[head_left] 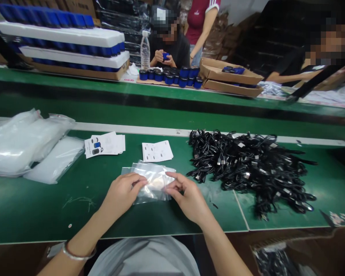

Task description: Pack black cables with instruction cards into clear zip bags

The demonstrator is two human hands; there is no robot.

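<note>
Several clear plastic bags (153, 178) lie in a loose, overlapping stack on the green table in front of me. My left hand (129, 188) pinches the left side of the stack between thumb and fingers. At the stack's right edge, my right hand (182, 191) grips a bag with thumb below and fingers above. Just beyond the bags is a pile of printed leaflets (157, 151). Farther left, a second fanned pile of leaflets (105, 145) shows pictures of a blue device.
Bundled black cables (247, 168) form a big heap on the right. Bulky packs of plastic bags (20, 142) lie at the left. Across a raised green ledge (117, 90) stand blue jars (169, 76), foam trays (74, 38), a bottle (145, 51) and cardboard trays (230, 73). Other people are behind it.
</note>
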